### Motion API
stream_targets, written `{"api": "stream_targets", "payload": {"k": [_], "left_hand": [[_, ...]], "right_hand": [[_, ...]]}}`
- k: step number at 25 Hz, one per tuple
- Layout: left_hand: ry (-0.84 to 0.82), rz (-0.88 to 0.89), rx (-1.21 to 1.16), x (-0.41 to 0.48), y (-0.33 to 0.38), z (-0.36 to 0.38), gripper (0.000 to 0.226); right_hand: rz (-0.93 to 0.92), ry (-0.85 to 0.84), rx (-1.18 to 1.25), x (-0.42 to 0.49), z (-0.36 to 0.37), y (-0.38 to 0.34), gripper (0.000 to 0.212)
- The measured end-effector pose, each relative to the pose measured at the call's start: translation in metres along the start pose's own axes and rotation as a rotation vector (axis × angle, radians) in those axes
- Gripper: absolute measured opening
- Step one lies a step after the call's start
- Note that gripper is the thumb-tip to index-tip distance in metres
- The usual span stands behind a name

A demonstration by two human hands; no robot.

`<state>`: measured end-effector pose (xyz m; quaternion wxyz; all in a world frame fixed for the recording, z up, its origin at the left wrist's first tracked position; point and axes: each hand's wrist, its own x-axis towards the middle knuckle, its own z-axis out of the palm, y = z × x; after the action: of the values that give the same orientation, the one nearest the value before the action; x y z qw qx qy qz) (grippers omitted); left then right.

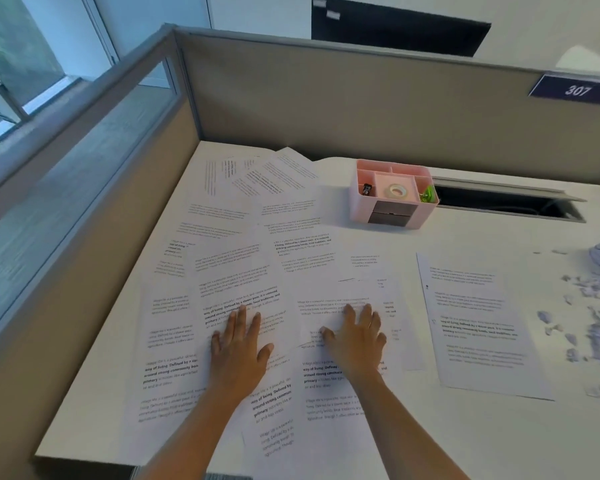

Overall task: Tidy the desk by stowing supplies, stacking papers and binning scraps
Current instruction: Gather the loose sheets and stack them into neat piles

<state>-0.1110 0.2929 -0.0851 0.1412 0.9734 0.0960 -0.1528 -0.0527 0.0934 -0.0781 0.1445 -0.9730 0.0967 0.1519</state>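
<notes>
At a white cubicle desk (pixel 465 441), a person reaches over a loose spread of white printed paper sheets (pixel 229 216) that covers the desk's left half, from the near edge to the grey fabric partition (pixel 326 98). The left hand (pixel 241 344) and right hand (pixel 355 337) lie flat on the overlapping pages, fingers straight and spread, pressing down and gripping nothing. One more printed sheet (pixel 478 323) lies apart to the right. Beyond it, a scatter of small pale paper scraps (pixel 589 317) litters the desk's right side. A pink plastic organiser (pixel 357 206) stands at the back, with a roll of clear tape (pixel 397 191) and a green clip (pixel 428 195) already in its compartments. The pages look light, limp and slick against each other. They will likely slide under flat palms rather than lift, so drawing them into a heap and then taking the pile by its edges to knock it square seems the safer hold. The scraps, tiny and almost weightless, would probably scatter at a careless sweep.
</notes>
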Motion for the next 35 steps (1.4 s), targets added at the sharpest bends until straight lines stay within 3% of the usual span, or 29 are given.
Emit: {"api": "stream_targets", "payload": {"k": [7,12,17,21,24,28,35], "left_hand": [[0.020,0.092,0.034,-0.009,0.012,0.010,0.069],[0.024,0.191,0.030,-0.018,0.035,0.016,0.063],[0.069,0.330,-0.126,-0.014,0.052,0.007,0.050],[0.223,0.170,-0.132,-0.002,0.048,-0.008,0.048],[0.137,-0.064,-0.101,0.005,0.039,-0.013,0.057],[0.015,-0.050,-0.044,-0.001,0.042,-0.008,0.064],[-0.041,0.066,-0.023,-0.009,0.073,0.005,0.067]], "right_hand": [[0.034,-0.022,0.017,-0.003,0.002,-0.006,0.065],[0.051,0.002,0.171,0.003,-0.008,-0.006,0.055],[0.072,0.035,0.288,0.005,-0.015,0.003,0.059],[0.131,0.124,0.205,0.002,-0.018,0.014,0.063],[0.188,0.130,0.160,0.001,-0.018,0.019,0.079],[0.217,0.097,0.169,0.004,-0.017,0.020,0.094],[0.201,0.028,0.152,0.013,-0.022,0.019,0.096]]}}
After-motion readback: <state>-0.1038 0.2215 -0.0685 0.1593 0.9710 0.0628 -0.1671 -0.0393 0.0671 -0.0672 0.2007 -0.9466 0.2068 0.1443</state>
